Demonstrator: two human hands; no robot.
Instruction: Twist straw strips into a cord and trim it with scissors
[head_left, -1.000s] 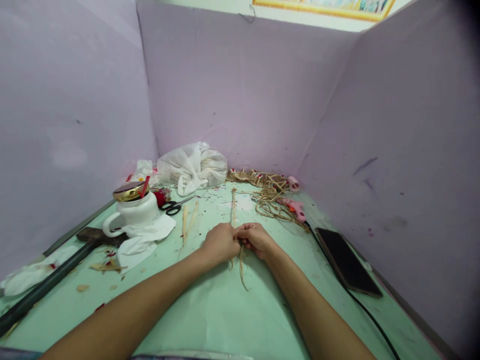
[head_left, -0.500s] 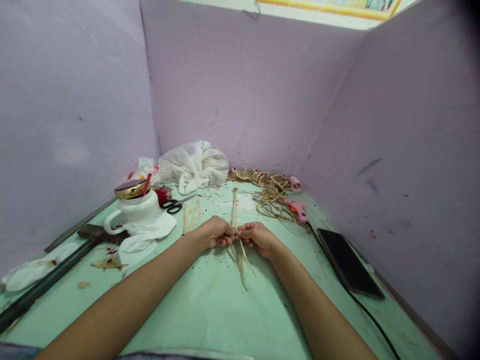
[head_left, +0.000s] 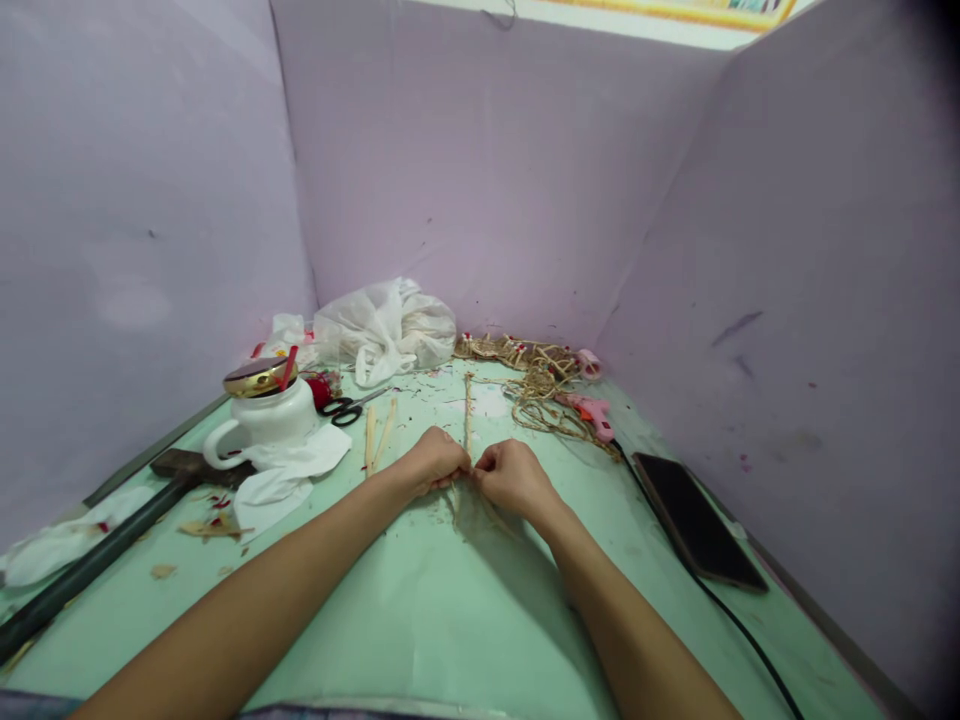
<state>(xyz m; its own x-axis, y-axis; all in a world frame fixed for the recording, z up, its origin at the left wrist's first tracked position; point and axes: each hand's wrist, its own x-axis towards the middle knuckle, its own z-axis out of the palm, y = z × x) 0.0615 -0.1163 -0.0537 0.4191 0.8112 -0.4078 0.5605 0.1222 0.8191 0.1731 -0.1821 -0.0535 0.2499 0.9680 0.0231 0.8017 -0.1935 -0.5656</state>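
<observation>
A thin straw-coloured braid [head_left: 469, 412] runs from the far side of the green table toward me, and its near end is pinched between both hands. My left hand [head_left: 437, 461] is closed on the braid from the left, thumb and forefinger together. Close against it, my right hand [head_left: 515, 476] pinches the strands from the right with its fingers bent. Loose fibre strands [head_left: 455, 500] hang down below the fingers, partly blurred. The exact crossing of the strands is hidden by the fingertips.
On the left are a hammer [head_left: 177, 478], a white lidded mug [head_left: 271, 415], tissue [head_left: 281, 485] and scissors [head_left: 352, 407]. A plastic bag [head_left: 390, 330] lies at the back. Braided cord [head_left: 551, 385], a pink glue gun [head_left: 594, 414] and a phone [head_left: 697, 520] with a cable are on the right.
My right hand has turned over, its back now facing up, and stays beside the left. The loose strands have shifted, and fewer show below the hands.
</observation>
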